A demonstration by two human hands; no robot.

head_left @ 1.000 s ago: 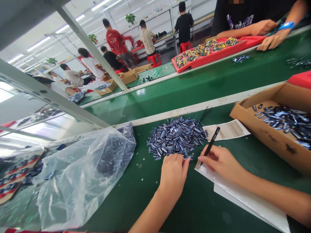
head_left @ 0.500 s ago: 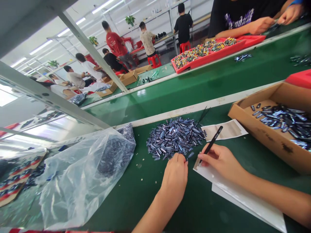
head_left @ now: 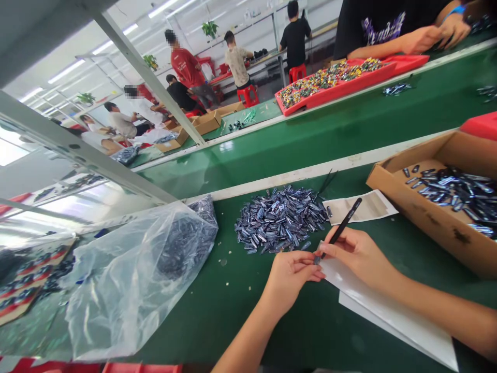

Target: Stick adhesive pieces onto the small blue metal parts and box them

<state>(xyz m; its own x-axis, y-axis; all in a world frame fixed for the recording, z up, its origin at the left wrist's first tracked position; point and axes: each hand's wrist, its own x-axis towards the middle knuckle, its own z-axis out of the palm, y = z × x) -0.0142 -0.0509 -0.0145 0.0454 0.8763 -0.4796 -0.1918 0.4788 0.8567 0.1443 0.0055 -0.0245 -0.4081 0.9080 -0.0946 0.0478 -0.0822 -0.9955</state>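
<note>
My left hand [head_left: 289, 282] is raised just off the near edge of a heap of small blue-and-silver cylindrical capacitors [head_left: 279, 220] on the green bench. Its fingertips pinch a small dark capacitor [head_left: 317, 260], which is partly hidden. My right hand [head_left: 357, 254] holds black tweezers [head_left: 341, 228], and their tips meet that capacitor. Under the right hand lies a white sheet of paper [head_left: 341, 274].
A beige printed paper [head_left: 361, 207] lies beyond the tweezers. A cardboard box [head_left: 427, 228] of capacitors stands at right, and a plastic bag [head_left: 132, 290] of them lies at left. Across the belt, a co-worker [head_left: 373, 31] sits behind a red tray [head_left: 334, 85] of colourful parts.
My left hand has moved right and up off the heap's edge, bringing its fingertips to the tweezers tips. The tweezers have tilted slightly. The co-worker's hands have shifted.
</note>
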